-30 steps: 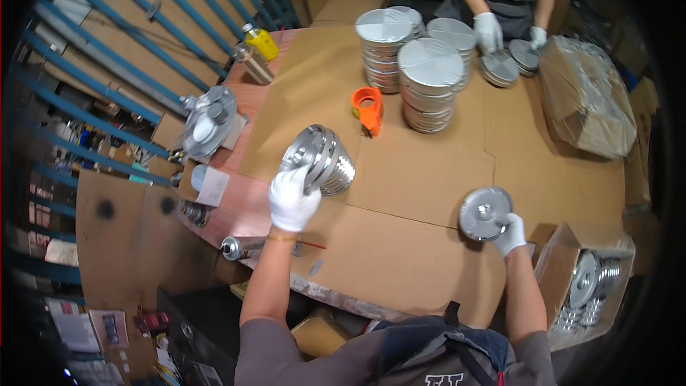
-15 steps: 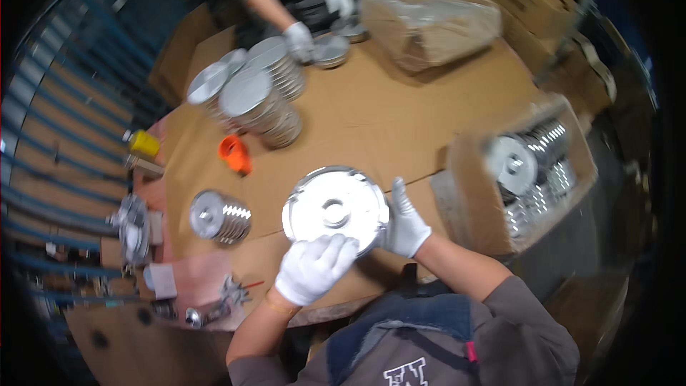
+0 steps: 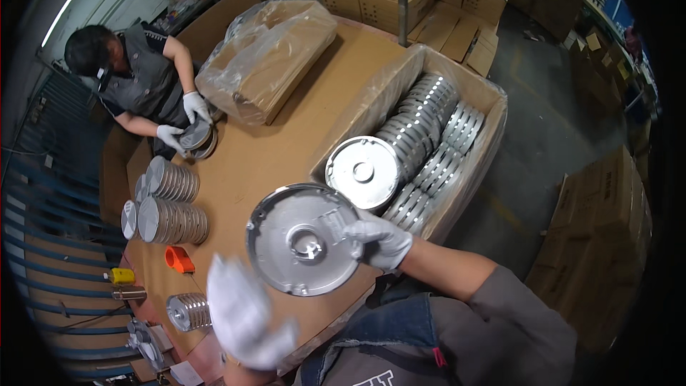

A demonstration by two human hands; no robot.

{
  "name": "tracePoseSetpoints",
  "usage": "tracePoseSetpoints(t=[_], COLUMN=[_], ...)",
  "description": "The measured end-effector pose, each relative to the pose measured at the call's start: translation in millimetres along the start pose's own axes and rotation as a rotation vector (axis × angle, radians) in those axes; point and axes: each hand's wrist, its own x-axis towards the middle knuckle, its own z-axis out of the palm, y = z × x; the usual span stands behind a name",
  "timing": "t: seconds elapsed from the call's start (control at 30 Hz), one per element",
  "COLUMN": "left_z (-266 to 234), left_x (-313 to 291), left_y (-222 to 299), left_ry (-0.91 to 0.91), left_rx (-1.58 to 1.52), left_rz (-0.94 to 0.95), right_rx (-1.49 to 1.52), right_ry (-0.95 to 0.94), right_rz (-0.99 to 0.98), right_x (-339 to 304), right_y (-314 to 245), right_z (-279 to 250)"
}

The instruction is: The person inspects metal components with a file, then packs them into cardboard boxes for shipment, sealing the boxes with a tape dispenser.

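A round grey metal disc, like a cast cover with a raised rim and a central hub, is tilted up over the table. My right hand, in a white glove, grips its right edge, thumb on the face. To the disc's lower left is my gloved left hand, blurred by motion, its fingers stretched and thumb apart, holding nothing. Just beyond the disc, a carton lined with clear plastic holds rows of similar discs. One shiny disc faces me at the near end of a row.
At left stand disc stacks, an orange tool, a smaller stack and a yellow bottle. Across the table a co-worker's gloved hands handle discs beside a plastic-covered carton. More cartons stand on the right.
My view has swung right toward the carton of discs. My left hand has come off the disc; my right hand now holds it alone, tilted, near the carton.
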Motion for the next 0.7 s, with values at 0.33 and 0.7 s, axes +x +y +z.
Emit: tracePoseSetpoints(t=[0.33,0.7], left_z=[178,186], left_x=[105,113], left_y=[-42,-87], left_ry=[0.059,0.135], left_rx=[-1.029,-0.732], left_rz=[-0.694,-0.842], right_rx=[-0.187,-0.577], right_ry=[0.343,0.484], right_rz=[-0.336,-0.029], right_x=[-72,-83], right_y=[-133,-224], right_z=[-27,-122])
